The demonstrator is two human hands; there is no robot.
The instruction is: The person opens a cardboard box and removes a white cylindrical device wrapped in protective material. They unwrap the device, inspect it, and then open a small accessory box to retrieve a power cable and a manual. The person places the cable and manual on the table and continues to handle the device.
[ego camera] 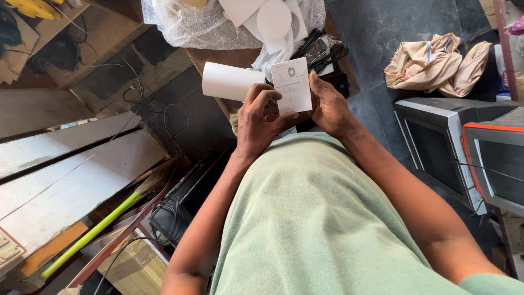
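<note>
White paper slip is pinched between left hand and right hand, fingers grasping its edges; paper roll lies at ten o'clock.

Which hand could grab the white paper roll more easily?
Probably the left hand. It is right beside the white paper roll, while the right hand is on the far side of the small paper slip both hands hold.

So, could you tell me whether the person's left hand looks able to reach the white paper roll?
Probably yes: the left hand sits just below the white paper roll, with nothing between them, though it now holds the slip of paper.
</note>
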